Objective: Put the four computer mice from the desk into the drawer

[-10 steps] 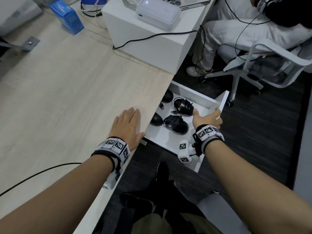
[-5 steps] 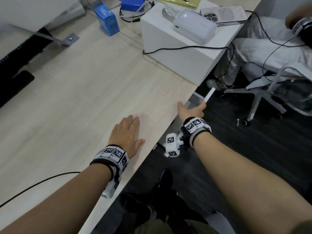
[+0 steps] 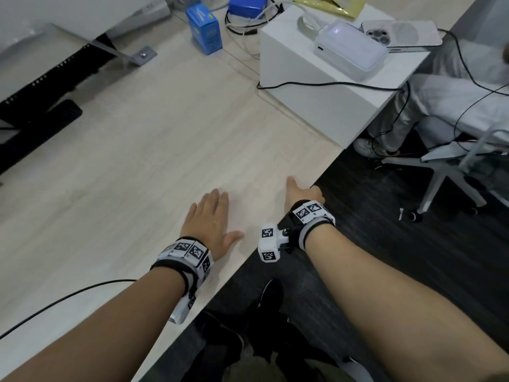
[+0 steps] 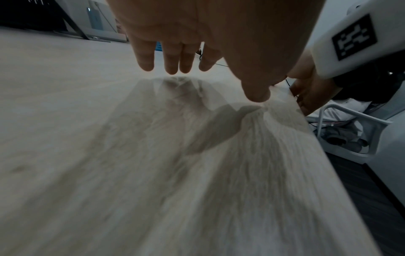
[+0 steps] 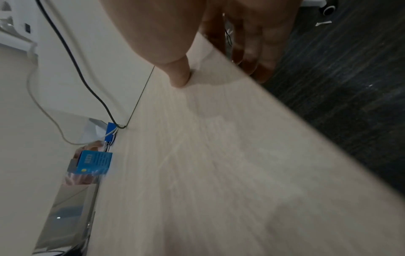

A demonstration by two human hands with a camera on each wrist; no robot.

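No mouse shows in any view, and the drawer is out of sight under the light wooden desk (image 3: 137,161). My left hand (image 3: 209,221) lies flat on the desk top near its front edge, fingers (image 4: 175,57) straight and holding nothing. My right hand (image 3: 301,193) sits at the desk's front edge. Its thumb (image 5: 179,76) rests on the desk top, and its fingers (image 5: 252,52) reach down past the edge, fairly straight, with nothing in them. What they touch below the edge is hidden.
A white box (image 3: 316,86) at the desk's back right carries a white device (image 3: 349,48) and a phone (image 3: 399,31). A blue carton (image 3: 205,28) stands behind. A black cable (image 3: 68,295) crosses the near desk. A seated person and an office chair (image 3: 454,161) are right.
A second ago the drawer stood open with black mice inside and my right hand on its front. It has slid in under the desk. My left hand stayed put.
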